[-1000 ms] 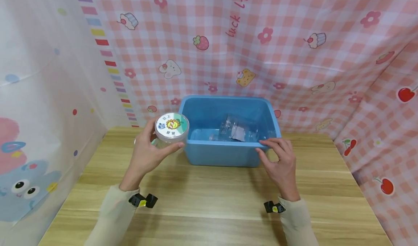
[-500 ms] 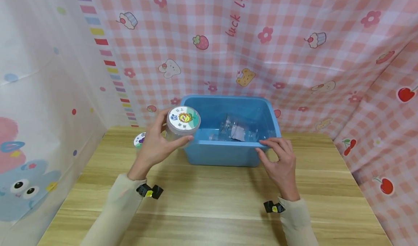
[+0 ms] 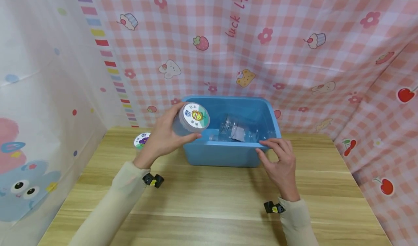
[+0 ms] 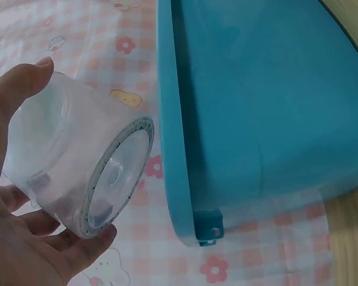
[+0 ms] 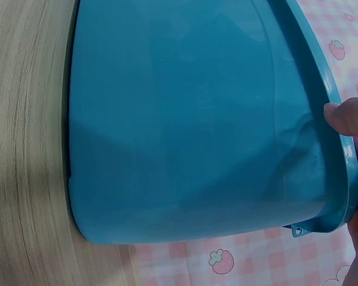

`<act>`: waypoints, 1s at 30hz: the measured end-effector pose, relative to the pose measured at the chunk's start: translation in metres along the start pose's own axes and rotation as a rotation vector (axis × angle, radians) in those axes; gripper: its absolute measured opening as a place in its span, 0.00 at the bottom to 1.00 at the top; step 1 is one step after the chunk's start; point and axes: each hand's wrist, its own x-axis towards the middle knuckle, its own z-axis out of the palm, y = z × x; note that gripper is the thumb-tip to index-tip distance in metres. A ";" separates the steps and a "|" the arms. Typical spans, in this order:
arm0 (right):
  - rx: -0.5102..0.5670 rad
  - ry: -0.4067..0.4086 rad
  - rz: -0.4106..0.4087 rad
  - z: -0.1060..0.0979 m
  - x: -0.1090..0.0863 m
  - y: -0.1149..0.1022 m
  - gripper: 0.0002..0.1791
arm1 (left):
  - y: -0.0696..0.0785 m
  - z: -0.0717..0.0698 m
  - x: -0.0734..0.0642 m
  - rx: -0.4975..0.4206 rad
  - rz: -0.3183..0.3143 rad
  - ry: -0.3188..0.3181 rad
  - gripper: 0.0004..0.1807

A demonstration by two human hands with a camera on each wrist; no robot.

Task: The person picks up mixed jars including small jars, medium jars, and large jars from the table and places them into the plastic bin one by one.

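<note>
My left hand (image 3: 166,131) grips a clear plastic jar (image 4: 77,149) round its side, tilted over the left end of a blue bin (image 3: 225,154). The jar's round lid (image 3: 196,116) bears a smiling sunflower sticker and leans to the right. In the left wrist view the jar's base faces the bin's rim. Inside the bin lies another clear jar (image 3: 233,128) on its side, with a pale label. My right hand (image 3: 281,159) holds the bin's front rim near its right corner, thumb outside the wall and fingers over the edge.
A second lidded jar (image 3: 141,140) with a purple picture on top stands on the wooden table (image 3: 209,206), left of the bin and partly behind my left hand. A pink checked cloth (image 3: 209,57) hangs close behind the bin.
My left hand has carried the jar rightward and up to the bin's left end, tipping it over. The jar behind that hand has come into view. My right hand has stayed put.
</note>
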 end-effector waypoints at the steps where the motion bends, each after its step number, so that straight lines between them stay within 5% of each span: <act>1: -0.003 -0.005 0.003 0.000 0.000 0.000 0.17 | 0.001 0.000 0.002 0.007 0.006 -0.011 0.52; 10: -0.007 -0.015 0.018 -0.001 0.000 0.000 0.16 | 0.007 0.001 0.015 0.112 0.020 -0.124 0.54; 18: 0.003 0.011 -0.012 0.000 0.001 0.002 0.17 | 0.010 0.002 0.032 0.294 0.155 -0.258 0.55; 30: -0.008 -0.014 0.004 -0.001 0.000 0.000 0.17 | 0.012 0.003 0.045 0.378 0.187 -0.338 0.57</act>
